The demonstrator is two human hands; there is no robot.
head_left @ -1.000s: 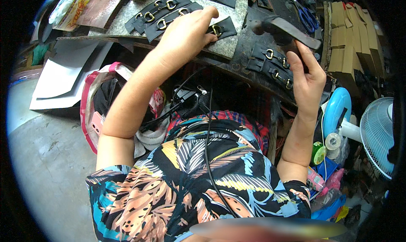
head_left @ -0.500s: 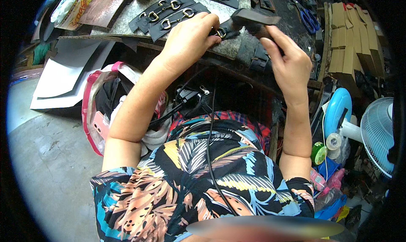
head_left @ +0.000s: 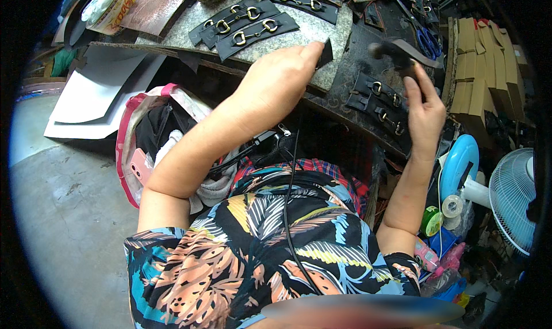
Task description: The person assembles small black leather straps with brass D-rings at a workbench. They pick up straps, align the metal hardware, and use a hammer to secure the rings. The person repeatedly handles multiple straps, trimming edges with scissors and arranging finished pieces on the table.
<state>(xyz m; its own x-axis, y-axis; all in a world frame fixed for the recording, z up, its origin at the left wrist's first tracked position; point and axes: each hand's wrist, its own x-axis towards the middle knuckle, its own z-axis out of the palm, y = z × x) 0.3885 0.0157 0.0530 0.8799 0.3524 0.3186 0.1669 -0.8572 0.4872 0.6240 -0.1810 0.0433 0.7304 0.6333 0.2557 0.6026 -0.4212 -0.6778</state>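
Observation:
My left hand (head_left: 282,76) is closed on a black leather strap piece (head_left: 326,54) at the near edge of a speckled stone slab (head_left: 332,76). Most of that piece is hidden behind the fingers. To the right, my right hand (head_left: 426,113) grips a dark-headed hammer (head_left: 397,54), raised over the bench and blurred by motion. Left of my left hand, black leather straps with metal horsebit fittings (head_left: 257,36) lie side by side on the slab. Another such strap (head_left: 302,5) rests farther back. More straps with fittings (head_left: 375,96) lie on the dark bench, beside my right wrist.
Blue-handled scissors (head_left: 428,43) lie at the back right. Cardboard pieces (head_left: 477,70) stand stacked right of the bench, above a white fan (head_left: 512,199). A pink-edged bag (head_left: 127,133) holding a phone sits below left, near white sheets (head_left: 95,93).
My right hand has swung the hammer right, away from the slab. My left hand has shifted right and slightly down with the strap piece. The view has also shifted a little.

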